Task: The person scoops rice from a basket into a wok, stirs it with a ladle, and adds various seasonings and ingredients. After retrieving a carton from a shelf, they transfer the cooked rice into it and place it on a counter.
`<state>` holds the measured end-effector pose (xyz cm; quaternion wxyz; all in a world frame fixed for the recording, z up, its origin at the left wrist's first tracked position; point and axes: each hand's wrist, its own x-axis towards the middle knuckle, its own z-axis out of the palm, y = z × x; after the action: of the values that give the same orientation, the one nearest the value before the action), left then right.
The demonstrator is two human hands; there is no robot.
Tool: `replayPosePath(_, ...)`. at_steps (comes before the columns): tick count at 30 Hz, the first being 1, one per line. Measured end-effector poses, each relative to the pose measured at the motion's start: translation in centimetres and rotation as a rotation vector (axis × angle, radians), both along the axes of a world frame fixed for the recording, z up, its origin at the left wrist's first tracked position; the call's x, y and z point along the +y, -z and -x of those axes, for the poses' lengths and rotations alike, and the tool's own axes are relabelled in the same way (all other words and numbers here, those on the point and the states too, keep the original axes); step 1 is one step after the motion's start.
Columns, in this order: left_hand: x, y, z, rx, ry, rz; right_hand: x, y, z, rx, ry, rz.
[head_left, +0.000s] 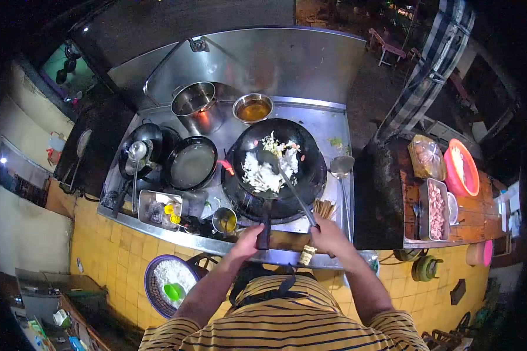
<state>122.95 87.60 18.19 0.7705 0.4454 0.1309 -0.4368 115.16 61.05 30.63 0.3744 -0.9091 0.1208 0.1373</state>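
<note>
In the middle of the stove stands a black wok (307,140) holding a white, rice-like heap (269,178). Pale yellowish shreds and a few pinkish pieces lie at the heap's far side. My left hand (247,243) is closed around the wok's dark handle (265,228). With my right hand (328,237) I grip a long-handled ladle (295,196), its dark rounded head resting in the white food. A bundle of thin brown sticks (324,209) lies beside my right hand. Orange flame (226,167) shows at the wok's left edge.
Left of the wok sits a black pan (193,164) with liquid. Behind are a tall steel pot (198,111) and a bowl of amber liquid (253,109). A second ladle (342,167) lies at right. A side table bears a tray of pink meat (436,210). Below left is a purple basket (152,286).
</note>
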Motion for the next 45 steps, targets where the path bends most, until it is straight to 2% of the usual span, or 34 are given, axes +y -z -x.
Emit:
replayPosePath(1, -0.4, 0.0, -0.3, 0.062, 0.004, -0.034, -0.3, -2.4, 0.4, 0.050, 0.001, 0.057)
replayPosePath(3, -0.4, -0.1, -1.1, 0.122, 0.019, -0.068, 0.2, -0.6, -0.2, 0.107, 0.058, 0.157)
replayPosePath(4, -0.1, -0.1, -1.9, 0.185, 0.116, 0.069, 0.5, 0.8, -0.6, 0.166, 0.116, 0.258)
replayPosePath(5, -0.1, -0.1, -2.5, 0.244, 0.215, 0.207, 1.4, 2.3, -1.2, 0.168, 0.061, 0.309)
replayPosePath(6, -0.6, 0.1, -2.5, 0.237, 0.224, 0.212, 1.5, 3.9, -1.3, 0.161, 0.070, 0.315)
replayPosePath(7, -1.4, 0.3, -2.1, 0.269, 0.124, 0.220, 1.7, 5.6, -1.3, 0.138, -0.057, 0.340)
replayPosePath(8, -1.8, -0.1, -1.8, 0.303, 0.023, 0.224, 2.6, 3.8, -1.5, 0.118, -0.184, 0.362)
replayPosePath(9, -1.7, -0.5, -1.8, 0.297, 0.019, 0.208, 1.8, 1.4, -0.2, 0.163, -0.095, 0.259)
replayPosePath(10, -1.4, -0.8, -1.6, 0.307, 0.029, 0.205, 0.9, -0.8, 0.9, 0.197, -0.101, 0.274)
replayPosePath(11, -1.1, -1.2, -1.4, 0.342, 0.053, 0.259, -1.9, 1.6, 2.4, 0.088, -0.206, 0.289)
replayPosePath(12, -0.8, -1.5, -1.2, 0.377, 0.077, 0.314, -1.7, -3.8, 3.1, 0.120, -0.202, 0.303)
replayPosePath(13, -0.5, -2.1, -0.7, 0.336, 0.114, 0.231, -3.1, -2.7, 3.9, 0.066, -0.186, 0.371)
replayPosePath(16, 2.2, -5.7, 1.7, 0.380, 0.083, 0.300, -2.1, -3.0, 3.2, 0.087, -0.075, 0.560)
replayPosePath(18, 5.3, -4.8, 5.4, 0.125, 0.225, 0.134, -1.2, -5.4, 4.1, 0.012, -0.083, 0.515)
replayPosePath(20, 6.9, -5.6, 8.1, 0.193, 0.216, 0.217, -0.3, -10.9, 4.9, -0.090, -0.097, 0.482)
replayPosePath(21, 7.0, -6.1, 7.5, 0.198, 0.222, 0.218, 0.7, -14.9, 6.4, -0.052, -0.140, 0.457)
replayPosePath(23, 6.3, -7.5, 5.4, 0.014, 0.333, 0.075, 2.2, -17.9, 8.1, 0.010, -0.190, 0.425)
replayPosePath(24, 5.2, -9.1, 3.7, 0.073, 0.252, 0.266, 2.8, -18.3, 8.2, 0.151, -0.231, 0.418)
replayPosePath(25, 3.9, -8.4, 1.7, 0.183, 0.181, 0.340, 3.4, -18.5, 8.4, 0.289, -0.270, 0.409)
replayPosePath(26, 2.7, -10.9, 0.5, 0.182, 0.186, 0.364, 4.5, -17.6, 8.1, 0.293, -0.270, 0.407)
replayPosePath(28, 1.8, -10.5, 0.4, 0.350, 0.071, 0.293, 6.5, -13.3, 7.0, 0.351, -0.096, 0.569)
replayPosePath(30, 4.7, -7.7, 3.7, 0.117, 0.173, 0.298, 5.7, -8.3, 7.2, 0.282, -0.140, 0.671)
replayPosePath(32, 7.5, -5.7, 6.5, -0.022, 0.298, 0.134, 4.8, -6.6, 7.8, 0.018, -0.065, 0.690)
replayPosePath(33, 7.6, -6.1, 6.1, -0.027, 0.288, 0.133, 4.2, -7.4, 8.8, -0.116, -0.001, 0.542)
replayPosePath(34, 7.8, -7.1, 6.3, 0.066, 0.258, 0.116, 3.8, -8.6, 9.5, -0.119, -0.011, 0.537)
replayPosePath(36, 7.1, -9.1, 5.1, 0.170, 0.188, 0.026, 3.2, -10.3, 10.6, -0.184, -0.005, 0.209)
replayPosePath(37, 6.2, -8.4, 3.7, 0.195, 0.166, 0.086, 3.3, -10.2, 11.2, -0.124, 0.119, 0.072)
replayPosePath(40, 2.3, -2.3, -0.9, 0.211, 0.145, 0.195, 4.9, -7.0, 8.6, -0.269, 0.182, 0.089)
replayPosePath(42, 1.3, -2.1, -1.4, 0.225, 0.097, 0.266, 5.3, -1.6, 5.0, -0.209, 0.220, -0.015)
replayPosePath(43, 1.4, -1.6, -1.2, 0.233, 0.126, 0.269, 4.8, 0.3, 3.1, -0.163, 0.166, -0.014)
replayPosePath(45, 1.8, -1.4, -1.2, 0.222, 0.164, 0.321, 4.4, 1.3, 0.8, -0.127, 0.107, -0.014)
